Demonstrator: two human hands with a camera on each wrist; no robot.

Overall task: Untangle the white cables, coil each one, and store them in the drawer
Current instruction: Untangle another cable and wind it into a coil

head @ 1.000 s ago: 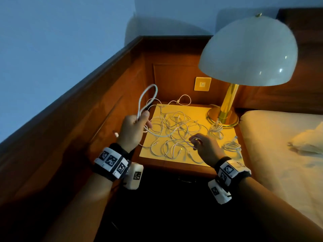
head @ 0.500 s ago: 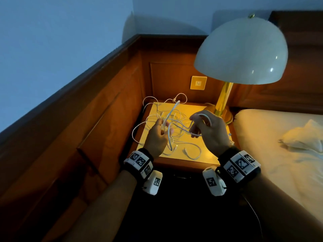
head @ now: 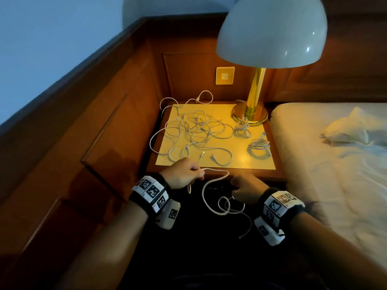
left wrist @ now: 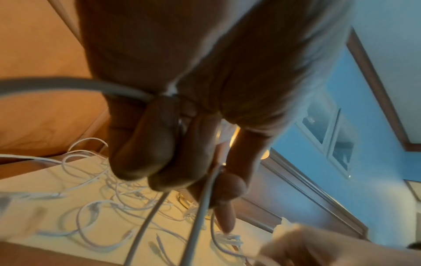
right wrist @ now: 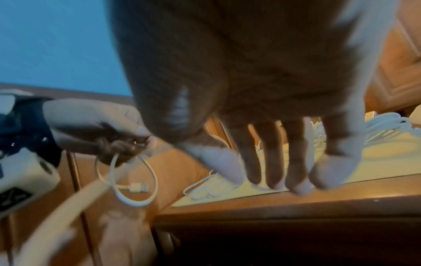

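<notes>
Two white cables are already coiled. One small coil (head: 242,127) lies just in front of the brass lamp (head: 252,105), touching its base, and the other coil (head: 259,147) lies a bit nearer to the person, close to the bed side of the nightstand (head: 215,173). So that part looks done.

To the left of the lamp a big tangle of white cables (head: 192,130) is spread over the yellow top of the nightstand. That looks like most of the work left.

One loose cable (head: 211,185) is pulled free and hangs in front of the nightstand, far from the lamp. The left hand (head: 184,173) pinches it tight near one end, with a short loop and the plug hanging under the fingers. The right hand (head: 247,190) is low beside it. Its fingers look fairly straight in the wrist view, and the cable curls just under it, but I cannot tell if it is holding the cable.

I think this cable is about to be coiled. I cannot see the drawer, and nothing looks put away yet.
</notes>
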